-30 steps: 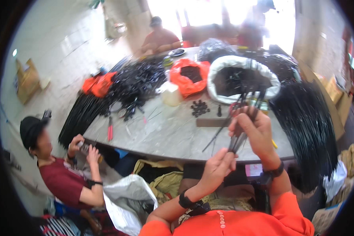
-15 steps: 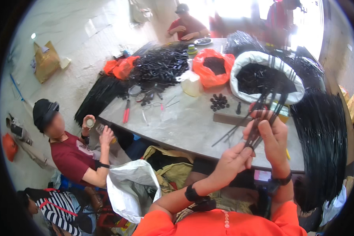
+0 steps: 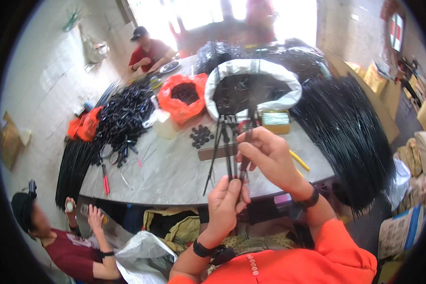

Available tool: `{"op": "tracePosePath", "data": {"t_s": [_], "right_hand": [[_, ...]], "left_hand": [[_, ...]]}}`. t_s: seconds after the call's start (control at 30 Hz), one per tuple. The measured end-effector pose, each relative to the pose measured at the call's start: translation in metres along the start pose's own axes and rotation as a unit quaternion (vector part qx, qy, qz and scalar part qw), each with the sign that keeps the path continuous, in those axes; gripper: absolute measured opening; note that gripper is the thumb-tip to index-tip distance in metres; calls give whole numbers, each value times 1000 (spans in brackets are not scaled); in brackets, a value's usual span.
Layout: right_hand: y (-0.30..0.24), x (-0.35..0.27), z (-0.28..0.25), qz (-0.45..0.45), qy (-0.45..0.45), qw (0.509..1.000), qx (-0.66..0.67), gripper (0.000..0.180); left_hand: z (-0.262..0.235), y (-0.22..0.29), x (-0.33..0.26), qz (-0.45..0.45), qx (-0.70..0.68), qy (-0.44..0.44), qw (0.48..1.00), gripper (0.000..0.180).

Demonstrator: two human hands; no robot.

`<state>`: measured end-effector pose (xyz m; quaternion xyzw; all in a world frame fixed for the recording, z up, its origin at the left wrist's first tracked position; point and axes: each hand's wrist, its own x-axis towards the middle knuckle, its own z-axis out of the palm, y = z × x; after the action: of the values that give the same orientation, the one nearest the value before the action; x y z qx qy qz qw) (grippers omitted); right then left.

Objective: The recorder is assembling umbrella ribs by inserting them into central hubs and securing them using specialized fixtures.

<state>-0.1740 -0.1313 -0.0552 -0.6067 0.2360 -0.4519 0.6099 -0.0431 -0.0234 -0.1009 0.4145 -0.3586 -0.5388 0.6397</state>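
Note:
A bundle of thin black rods point(image 3: 228, 151) stands nearly upright in front of me, with small joints partway up. My left hand point(image 3: 226, 201) pinches its lower ends between thumb and fingers. Slightly higher, my right hand point(image 3: 272, 158) is closed around some of the rods on the right side. Their upper ends blur against a white sack point(image 3: 293, 92) of small black parts. Behind the rods on the table lie a brown bar-shaped block point(image 3: 212, 154) and a cluster of small round black caps point(image 3: 202, 136).
On the grey table point(image 3: 151, 182) are an orange bag point(image 3: 168, 102), a heap of black parts point(image 3: 128, 109), red-handled pliers point(image 3: 105, 182), a yellow box point(image 3: 275, 125) and a yellow tool point(image 3: 299, 161). Long black rods point(image 3: 345, 146) overhang the right edge. A person point(image 3: 75, 255) at left holds a jar.
My view has turned to the right. The rods, slanted before, now stand nearly upright. My right hand has moved a little away from my left, and both keep hold of the rods.

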Motion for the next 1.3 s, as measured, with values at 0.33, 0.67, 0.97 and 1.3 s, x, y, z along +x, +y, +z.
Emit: {"op": "tracePosePath", "data": {"t_s": [0.33,0.67,0.97,1.3], "right_hand": [[13,-2,19,-61,73,995,2,21],[24,-8,30,-67,82,994,-22,21],[20,-18,39,-26,96,995,14,20],[30,-15,43,-78,99,992,-18,14]], "left_hand": [[-16,3,-6,36,19,-6,999,22],[-23,-5,-11,55,34,26,998,19],[-22,-9,-19,53,9,27,998,20],[-27,-8,-24,-5,4,-5,1000,27]]}}
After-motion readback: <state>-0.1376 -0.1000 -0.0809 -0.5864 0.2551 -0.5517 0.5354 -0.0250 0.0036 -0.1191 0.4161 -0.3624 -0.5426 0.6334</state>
